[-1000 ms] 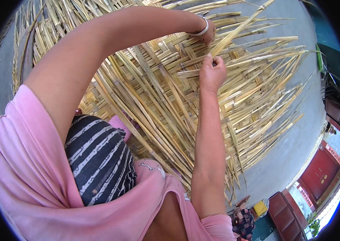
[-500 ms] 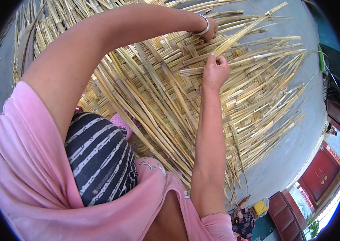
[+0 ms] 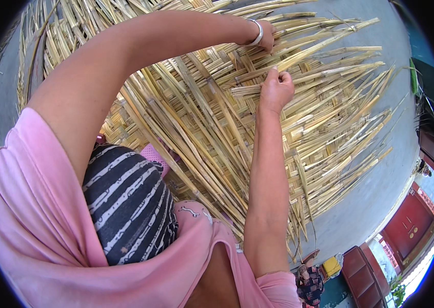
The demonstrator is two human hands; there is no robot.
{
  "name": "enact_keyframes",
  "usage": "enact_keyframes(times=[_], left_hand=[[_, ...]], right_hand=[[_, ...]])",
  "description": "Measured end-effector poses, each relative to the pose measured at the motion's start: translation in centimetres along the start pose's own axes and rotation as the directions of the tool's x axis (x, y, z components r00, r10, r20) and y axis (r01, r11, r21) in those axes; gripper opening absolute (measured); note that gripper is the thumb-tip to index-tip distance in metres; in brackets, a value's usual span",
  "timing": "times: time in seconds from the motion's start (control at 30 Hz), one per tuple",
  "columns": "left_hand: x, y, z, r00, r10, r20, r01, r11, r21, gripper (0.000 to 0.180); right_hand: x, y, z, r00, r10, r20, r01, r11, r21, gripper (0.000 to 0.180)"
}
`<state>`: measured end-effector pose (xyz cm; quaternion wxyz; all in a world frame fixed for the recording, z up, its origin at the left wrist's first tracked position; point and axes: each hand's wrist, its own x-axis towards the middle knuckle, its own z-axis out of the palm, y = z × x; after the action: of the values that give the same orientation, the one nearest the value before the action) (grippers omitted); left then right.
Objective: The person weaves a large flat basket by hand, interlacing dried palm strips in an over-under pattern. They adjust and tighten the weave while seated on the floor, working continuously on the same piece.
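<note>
Head view: right hand (image 3: 275,91) pinches pale bamboo strip (image 3: 324,47) near woven mat (image 3: 201,102) far edge; left hand (image 3: 267,41) presses weave flat, grip unclear. Strip likely light, springy, splintery; grip near crossing.

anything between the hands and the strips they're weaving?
Nothing visible. The right hand is already closed on a pale strip at the woven mat. The left hand rests on the strips just beyond it, fingertips hidden among them.
</note>
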<state>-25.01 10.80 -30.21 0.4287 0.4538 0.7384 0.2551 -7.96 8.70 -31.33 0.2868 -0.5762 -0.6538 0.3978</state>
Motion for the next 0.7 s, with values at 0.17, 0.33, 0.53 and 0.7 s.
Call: enact_keyframes(times=[0.17, 0.33, 0.53, 0.7], left_hand=[[-0.7, -0.1, -1.4, 0.987, -0.039, 0.154, 0.091, 0.934, -0.346, 0.021], [-1.6, 0.1, -1.9, 0.942, 0.150, 0.301, 0.098, 0.733, -0.673, 0.018], [-0.4, -0.7, -2.5, 0.982, 0.039, 0.184, 0.118, 0.634, -0.764, 0.023], [-1.7, -2.8, -3.5, 1.000, 0.013, -0.024, -0.026, 0.656, -0.754, 0.025]], right_hand=[[0.4, 0.3, 0.7, 0.999, 0.038, 0.029, -0.035, 0.995, -0.098, 0.027], [0.5, -0.5, 0.5, 0.959, -0.207, 0.193, 0.259, 0.917, -0.303, 0.026], [2.6, -0.2, -0.3, 0.882, -0.087, 0.463, 0.245, 0.925, -0.292, 0.029], [3.7, 0.6, -0.3, 0.849, -0.016, 0.529, 0.208, 0.929, -0.305, 0.030]])
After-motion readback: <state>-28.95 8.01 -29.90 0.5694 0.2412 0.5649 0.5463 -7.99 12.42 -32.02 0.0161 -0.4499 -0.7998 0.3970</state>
